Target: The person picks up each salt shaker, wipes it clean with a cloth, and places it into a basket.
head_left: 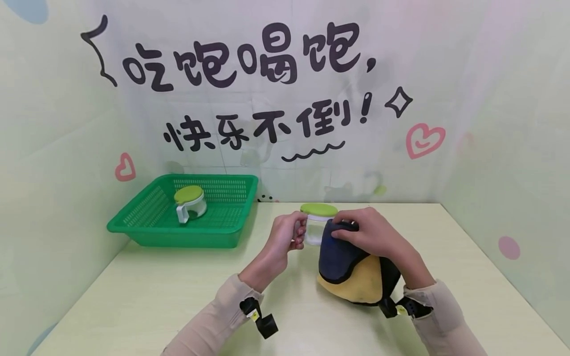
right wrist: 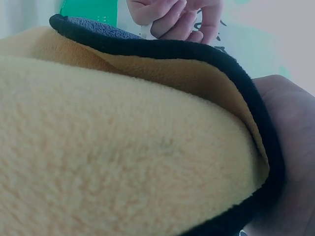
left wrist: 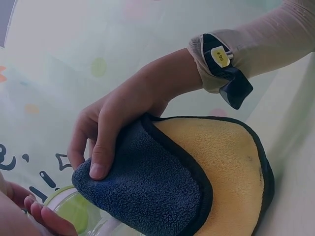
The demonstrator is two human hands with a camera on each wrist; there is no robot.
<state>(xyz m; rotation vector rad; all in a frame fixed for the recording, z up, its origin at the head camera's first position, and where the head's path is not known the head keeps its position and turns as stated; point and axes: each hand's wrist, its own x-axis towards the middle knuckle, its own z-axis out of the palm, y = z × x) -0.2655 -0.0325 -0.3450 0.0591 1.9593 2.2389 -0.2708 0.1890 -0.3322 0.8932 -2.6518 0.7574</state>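
Observation:
My left hand (head_left: 283,240) grips a clear jar (head_left: 314,231) with a green lid at its left side, fingers curled where the handle would be; the handle is hidden. A two-sided cloth (head_left: 340,254), dark blue and yellow with black edging, hangs from my right hand (head_left: 373,231). Thumb and fingers pinch its blue upper part, seen closely in the left wrist view, where the cloth (left wrist: 152,182) overlaps the jar (left wrist: 74,209). The right wrist view is mostly filled by the yellow side of the cloth (right wrist: 123,142), with the left hand (right wrist: 172,19) beyond it.
A green plastic basket (head_left: 178,237) stands on the left of the pale table (head_left: 276,316). Inside it sits another jar (head_left: 193,205) with a green lid and white handle. A printed wall sheet (head_left: 267,168) rises behind the table.

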